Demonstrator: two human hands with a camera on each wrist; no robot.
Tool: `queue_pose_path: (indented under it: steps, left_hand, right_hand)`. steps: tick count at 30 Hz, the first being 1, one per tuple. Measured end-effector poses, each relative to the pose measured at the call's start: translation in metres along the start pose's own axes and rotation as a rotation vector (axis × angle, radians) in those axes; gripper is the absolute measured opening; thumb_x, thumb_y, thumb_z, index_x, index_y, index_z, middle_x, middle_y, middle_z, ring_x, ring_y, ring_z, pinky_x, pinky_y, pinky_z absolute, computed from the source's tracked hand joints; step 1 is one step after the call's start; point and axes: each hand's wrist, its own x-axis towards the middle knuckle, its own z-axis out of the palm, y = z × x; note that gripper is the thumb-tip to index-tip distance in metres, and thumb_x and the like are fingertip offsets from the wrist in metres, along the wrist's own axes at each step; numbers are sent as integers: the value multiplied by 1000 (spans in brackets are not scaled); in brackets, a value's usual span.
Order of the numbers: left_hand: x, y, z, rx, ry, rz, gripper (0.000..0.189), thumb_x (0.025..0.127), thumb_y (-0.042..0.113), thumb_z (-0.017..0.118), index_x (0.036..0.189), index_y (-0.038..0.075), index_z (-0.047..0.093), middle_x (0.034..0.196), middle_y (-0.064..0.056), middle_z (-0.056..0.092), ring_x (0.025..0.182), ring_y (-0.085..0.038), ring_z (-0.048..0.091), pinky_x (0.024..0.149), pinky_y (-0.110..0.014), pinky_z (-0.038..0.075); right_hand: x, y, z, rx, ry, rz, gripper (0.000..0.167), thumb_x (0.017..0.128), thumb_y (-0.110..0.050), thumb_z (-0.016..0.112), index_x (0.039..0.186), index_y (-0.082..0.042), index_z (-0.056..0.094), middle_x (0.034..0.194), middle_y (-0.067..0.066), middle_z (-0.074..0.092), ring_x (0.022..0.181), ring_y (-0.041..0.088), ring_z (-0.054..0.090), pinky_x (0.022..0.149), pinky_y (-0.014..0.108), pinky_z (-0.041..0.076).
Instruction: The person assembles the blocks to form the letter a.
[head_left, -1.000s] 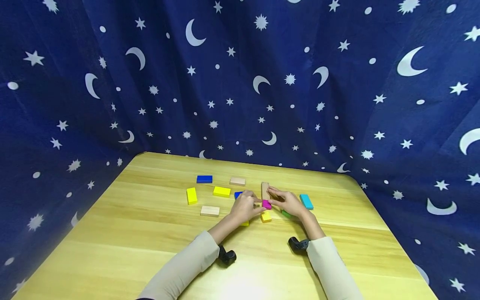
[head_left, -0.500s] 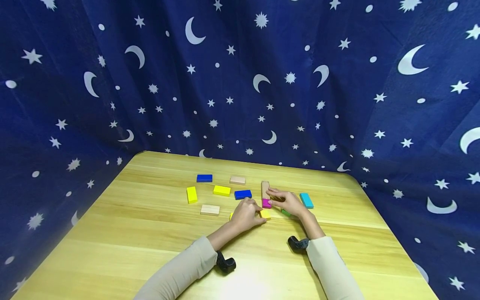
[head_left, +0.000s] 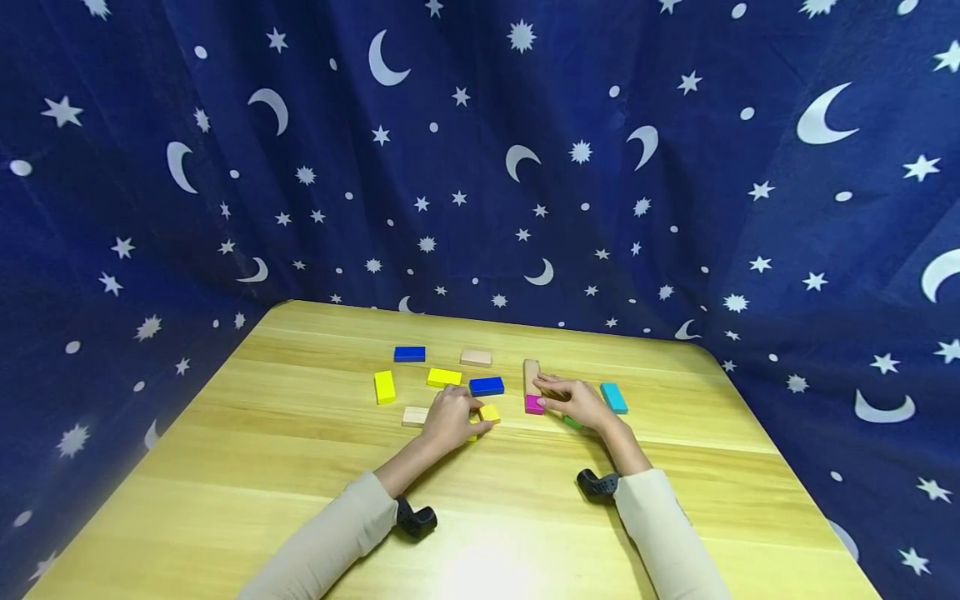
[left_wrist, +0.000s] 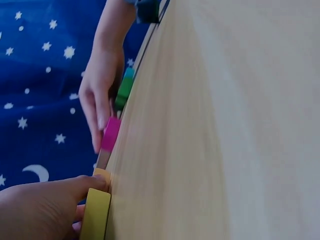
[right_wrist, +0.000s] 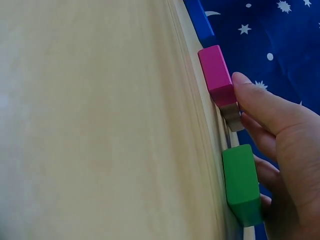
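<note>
On the wooden table (head_left: 300, 467), my left hand (head_left: 472, 418) grips a small yellow block (head_left: 490, 412) with curled fingers; a second yellow block (head_left: 472, 437) peeks out beneath it. The left wrist view shows that hand (left_wrist: 75, 200) against the yellow block (left_wrist: 95, 216). My right hand (head_left: 549, 398) lies with straight fingers touching a magenta block (head_left: 534, 405), which butts against a natural wood block (head_left: 531, 374). A green block (head_left: 572, 422) lies under its palm. In the right wrist view, a fingertip (right_wrist: 245, 82) meets the magenta block (right_wrist: 216, 74), with the green block (right_wrist: 241, 184) beside the palm.
More blocks lie flat behind the hands: a cyan block (head_left: 613, 397), blue blocks (head_left: 486, 386) (head_left: 408, 353), yellow blocks (head_left: 444, 377) (head_left: 384, 387), and natural wood blocks (head_left: 476, 357) (head_left: 413, 415). A dark blue star-and-moon curtain (head_left: 480, 167) surrounds the table.
My left hand has drawn back from the magenta block and slid left with a yellow block, uncovering the blue block. The right hand has stayed on the magenta block.
</note>
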Motion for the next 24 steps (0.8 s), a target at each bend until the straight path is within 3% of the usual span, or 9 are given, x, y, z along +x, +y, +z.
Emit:
queue_pose_path:
  steps: [7,11,13,15,19,24]
  left_hand:
    - [-5,-15,-8,-33,38,-39,39,72,45,75,92,12,75,89,-2,66,88,-23,54,79,-37,45]
    - [8,-12,-9,-50,122,-19,39,73,42,75,93,9,74,87,-4,65,83,-24,56,73,-37,46]
    - [19,-10,-10,-62,145,-30,38,75,38,75,96,7,72,92,-7,65,87,-27,57,77,-39,47]
    - [28,-9,-9,-73,131,-61,37,77,34,74,101,6,71,100,-11,65,95,-30,58,85,-41,46]
    - [41,-8,-7,-84,16,-153,36,80,28,73,108,6,69,111,-13,63,106,-33,55,94,-42,41]
    - [46,-8,-4,-81,-34,-165,29,80,26,73,103,8,72,105,-9,66,100,-30,57,88,-40,44]
  right_hand:
    - [-2,-2,0,-12,1,-6,45,87,-33,64,128,-15,57,137,8,45,126,32,39,98,51,34]
    - [-4,-2,-2,-21,8,-7,45,86,-32,65,128,-15,57,137,9,45,125,32,40,98,52,34]
    - [-4,-1,-2,-26,24,-14,45,86,-32,65,127,-15,58,136,10,46,125,33,40,98,52,34]
    - [-5,-1,-2,-29,50,-14,46,86,-33,65,127,-14,58,136,9,46,125,33,40,99,53,33]
    - [-12,1,-2,-27,119,7,51,86,-35,65,131,-13,54,136,7,46,125,33,40,99,53,33]
    - [-31,-1,-9,-11,170,19,57,85,-29,67,134,-6,49,136,11,46,124,34,41,98,51,35]
